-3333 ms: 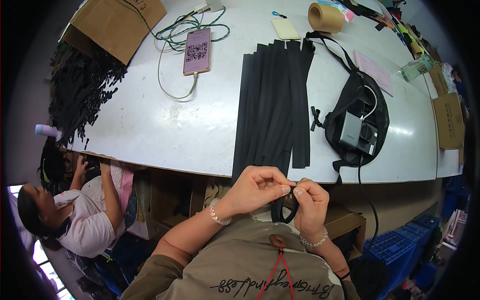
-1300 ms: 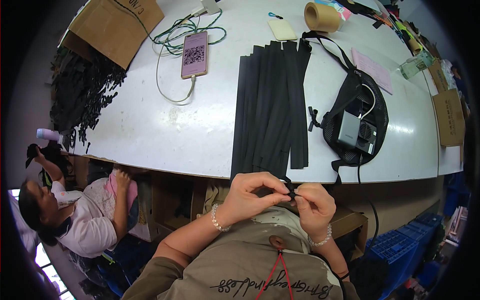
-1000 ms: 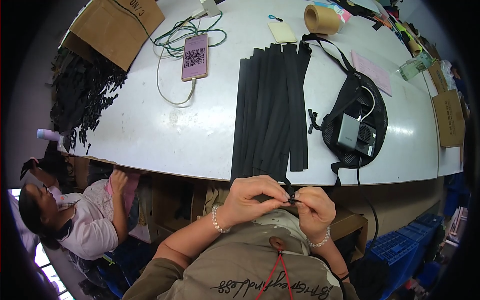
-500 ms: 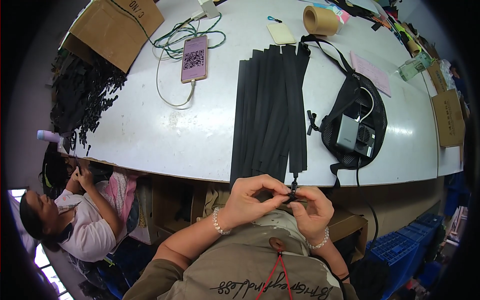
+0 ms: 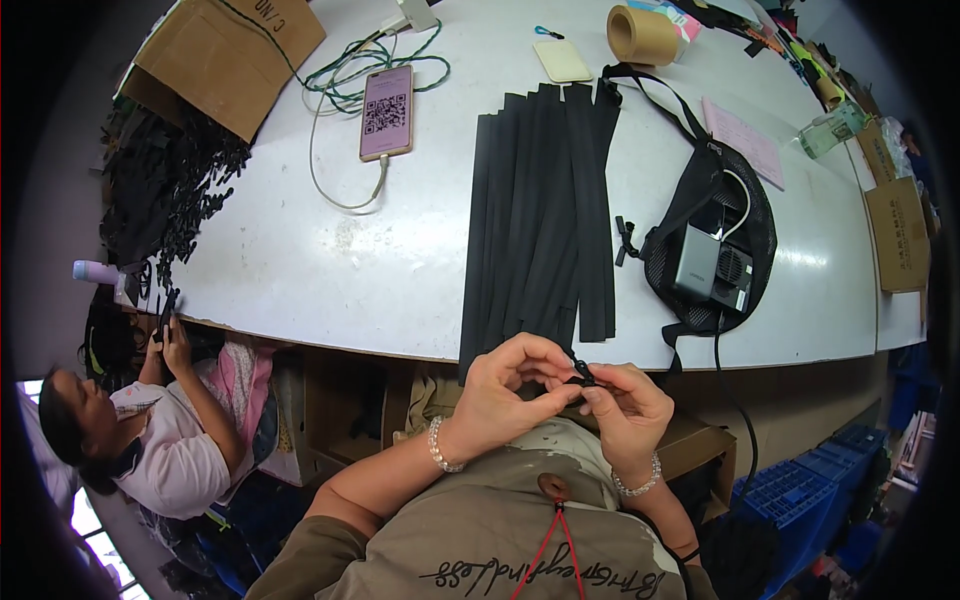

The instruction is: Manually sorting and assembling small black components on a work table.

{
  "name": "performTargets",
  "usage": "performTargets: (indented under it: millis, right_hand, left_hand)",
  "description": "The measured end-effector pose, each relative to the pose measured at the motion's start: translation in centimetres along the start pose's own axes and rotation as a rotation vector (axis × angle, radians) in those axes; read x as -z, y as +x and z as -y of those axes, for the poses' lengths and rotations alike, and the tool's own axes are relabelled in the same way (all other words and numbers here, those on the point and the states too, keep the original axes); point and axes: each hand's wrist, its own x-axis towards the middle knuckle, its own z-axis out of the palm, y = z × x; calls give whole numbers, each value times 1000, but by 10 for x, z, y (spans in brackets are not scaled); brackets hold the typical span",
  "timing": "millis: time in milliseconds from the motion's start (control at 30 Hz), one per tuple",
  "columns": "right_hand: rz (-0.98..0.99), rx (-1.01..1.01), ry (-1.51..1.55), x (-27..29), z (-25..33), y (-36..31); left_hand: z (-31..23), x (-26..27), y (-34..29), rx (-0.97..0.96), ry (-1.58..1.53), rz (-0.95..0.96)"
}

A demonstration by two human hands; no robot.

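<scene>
The left hand (image 5: 494,395) and right hand (image 5: 630,412) pinch close together, forearms (image 5: 382,484) angled inward.

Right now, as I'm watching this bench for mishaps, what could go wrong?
The black piece might slip and drop, as the left hand and right hand pinch it beyond the table's front edge. The strips could be dragged down if brushed, since some overhang that edge. The cable hanging from the bag could snag and tug it.
</scene>
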Motion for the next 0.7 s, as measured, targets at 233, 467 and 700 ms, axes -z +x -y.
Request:
performTargets:
  millis: [233,467,700]
  right_hand:
    - [-110,-16,57,-9,-1,-4]
    - [75,156,-233,0,2,8]
    - [65,-43,-58,-2,2,6]
  left_hand:
    - [-2,-1,1,42,-25,-14]
    - [-8,1,3,71,70,-28]
    - [-1,4,1,102,68,-29]
